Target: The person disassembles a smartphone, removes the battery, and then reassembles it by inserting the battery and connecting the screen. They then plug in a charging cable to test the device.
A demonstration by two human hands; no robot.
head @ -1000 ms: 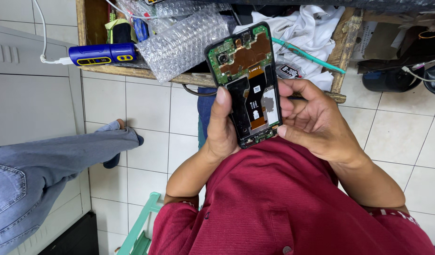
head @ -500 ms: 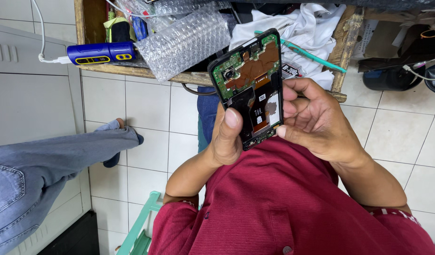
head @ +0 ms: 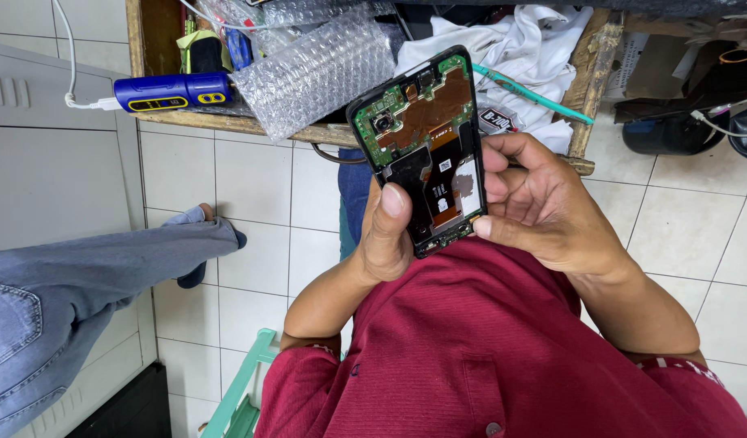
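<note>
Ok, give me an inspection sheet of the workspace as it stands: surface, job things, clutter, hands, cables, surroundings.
Surface: wooden tray edge-on above a white tiled floor.
Job's things: opened phone, back cover off, green circuit board and copper-coloured shielding exposed, held upright.
Clutter: bubble wrap, white cloth, blue cylindrical tool, teal stick-shaped tool.
Hands: left hand grips the phone's lower left edge, thumb on its back; right hand holds its right edge with its fingers.
Cables: white cable plugged into the blue tool.
Surroundings: another person's jeans-clad leg at left; grey cabinet.
</note>
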